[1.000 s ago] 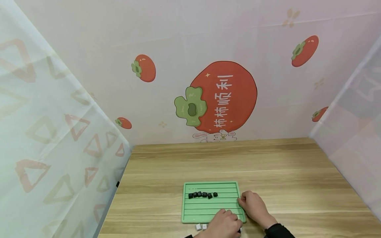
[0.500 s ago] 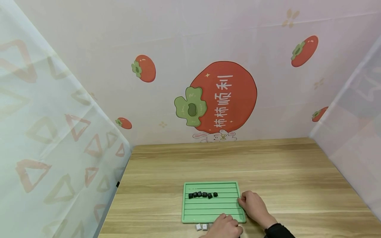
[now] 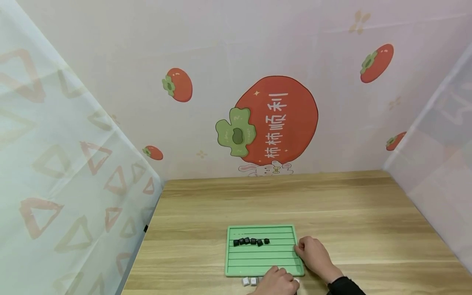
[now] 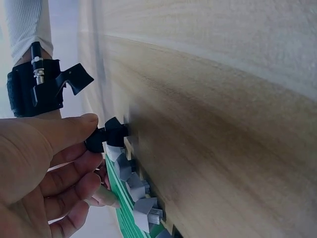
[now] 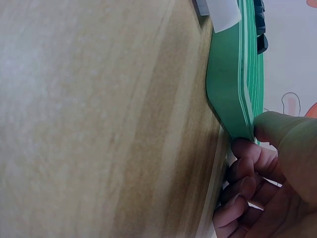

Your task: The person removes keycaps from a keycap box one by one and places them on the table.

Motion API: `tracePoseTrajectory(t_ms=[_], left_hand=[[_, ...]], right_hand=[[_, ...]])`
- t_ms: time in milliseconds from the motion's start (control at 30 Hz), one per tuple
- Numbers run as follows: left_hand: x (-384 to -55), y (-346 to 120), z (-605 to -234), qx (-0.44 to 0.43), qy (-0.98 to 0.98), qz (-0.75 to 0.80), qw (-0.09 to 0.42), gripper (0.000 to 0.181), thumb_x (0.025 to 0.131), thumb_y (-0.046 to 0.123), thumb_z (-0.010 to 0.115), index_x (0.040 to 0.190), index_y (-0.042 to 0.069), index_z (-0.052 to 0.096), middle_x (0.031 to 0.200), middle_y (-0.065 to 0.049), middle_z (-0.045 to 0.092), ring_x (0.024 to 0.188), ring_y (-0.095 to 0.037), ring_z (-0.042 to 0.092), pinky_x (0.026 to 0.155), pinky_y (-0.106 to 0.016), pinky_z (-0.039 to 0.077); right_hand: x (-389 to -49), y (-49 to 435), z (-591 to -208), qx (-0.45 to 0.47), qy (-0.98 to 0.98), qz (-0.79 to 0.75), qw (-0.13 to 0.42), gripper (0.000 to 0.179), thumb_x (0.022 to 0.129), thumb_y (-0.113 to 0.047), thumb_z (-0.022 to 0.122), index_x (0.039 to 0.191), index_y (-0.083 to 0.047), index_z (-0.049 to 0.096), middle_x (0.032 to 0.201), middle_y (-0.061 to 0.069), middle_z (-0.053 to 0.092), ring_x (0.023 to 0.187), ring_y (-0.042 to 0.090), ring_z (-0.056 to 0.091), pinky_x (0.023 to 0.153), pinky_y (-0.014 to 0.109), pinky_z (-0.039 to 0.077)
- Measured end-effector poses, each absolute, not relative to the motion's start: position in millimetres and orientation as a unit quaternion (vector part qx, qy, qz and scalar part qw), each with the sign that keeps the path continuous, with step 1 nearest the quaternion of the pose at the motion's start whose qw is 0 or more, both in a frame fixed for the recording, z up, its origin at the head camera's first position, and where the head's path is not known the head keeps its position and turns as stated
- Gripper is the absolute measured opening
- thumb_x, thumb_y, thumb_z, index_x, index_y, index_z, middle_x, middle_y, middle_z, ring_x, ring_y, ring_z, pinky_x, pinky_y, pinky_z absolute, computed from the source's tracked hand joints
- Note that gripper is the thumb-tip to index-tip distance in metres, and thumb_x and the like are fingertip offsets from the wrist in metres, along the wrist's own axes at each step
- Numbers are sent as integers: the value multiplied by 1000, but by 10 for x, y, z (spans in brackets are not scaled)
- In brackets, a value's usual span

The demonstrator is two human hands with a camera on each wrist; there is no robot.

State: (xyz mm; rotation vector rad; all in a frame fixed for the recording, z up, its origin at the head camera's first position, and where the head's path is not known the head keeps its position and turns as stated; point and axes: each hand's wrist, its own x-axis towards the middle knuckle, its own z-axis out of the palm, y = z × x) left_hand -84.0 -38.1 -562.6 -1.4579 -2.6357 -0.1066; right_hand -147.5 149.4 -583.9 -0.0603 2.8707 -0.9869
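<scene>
hands (image 3: 275,282) (image 3: 314,256) pinch black piece (image 4: 94,142), green tray (image 3: 258,262); wall (image 3: 276,119): 柿柿顺利

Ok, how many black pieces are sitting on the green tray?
6 black pieces in a row on the green tray: five bunched at left, the sixth slightly apart at right. The left hand overlaps the tray's near edge and might hide more.

Head vw fwd/dn, wrist vws v. close, green tray (image 3: 250,255) common
</scene>
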Motion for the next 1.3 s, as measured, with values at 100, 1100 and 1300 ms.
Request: tracePoseTrajectory(t_ms=[100, 1100, 1300], left_hand=[[-822, -394, -5619, -481, -873, -37, 66, 39, 103, 55, 46, 83, 33, 72, 72, 18, 63, 61, 3, 46, 59, -12, 20], [-785, -441, -5632, -468, -882, -9, 58, 6, 88, 34, 77, 85, 33, 73, 72, 15, 62, 61, 0, 49, 59, -15, 21], [-776, -444, -5668, -471, -881, -14, 43, 4, 91, 34, 75, 88, 33, 73, 76, 15, 63, 64, 0, 51, 61, -16, 22]], right_hand=[[-1459, 1489, -5846, -20, 944, -325, 53, 46, 90, -11, 70, 56, -16, 39, 54, -6, 30, 50, 8, 31, 52, 20, 23], [-1512, 1533, -5835, -27, 948, -309, 66, 44, 92, -14, 69, 57, -15, 41, 54, -5, 30, 52, 10, 31, 54, 21, 23], [-1510, 1536, -5824, -30, 948, -309, 71, 45, 93, -15, 68, 58, -15, 40, 55, -5, 29, 53, 10, 30, 54, 21, 22]])
